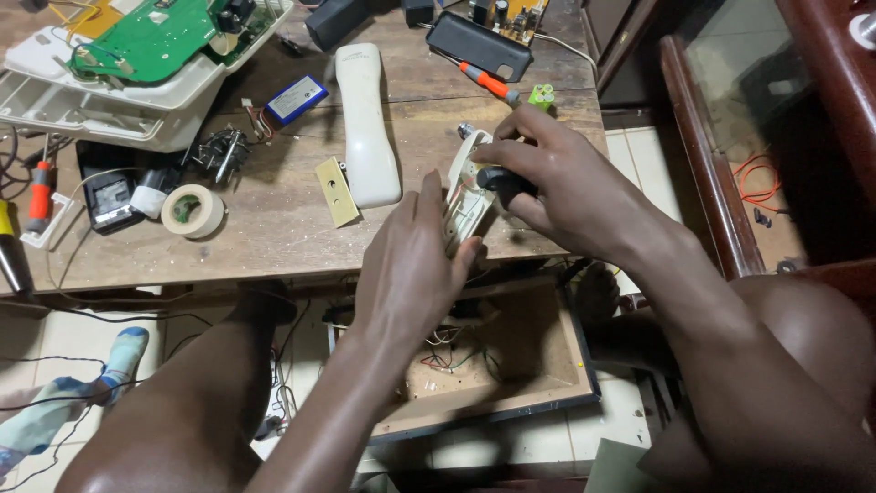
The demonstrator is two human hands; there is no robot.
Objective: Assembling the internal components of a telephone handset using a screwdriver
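Observation:
My left hand [411,265] holds the lower end of an opened cream-coloured handset half [467,187] with thin wires inside, at the front edge of the wooden table [274,228]. My right hand [557,178] grips a small black round part [500,180] pressed against the handset's inside. The other cream handset shell [367,123] lies flat on the table to the left of my hands. A small brass-coloured plate [336,192] lies beside it.
A roll of white tape [192,210], a blue battery pack [296,99], an orange-handled screwdriver [484,80], a green battery pack [542,95] and a white casing with a green circuit board [155,41] lie on the table. An open wooden box with wires [493,365] sits below.

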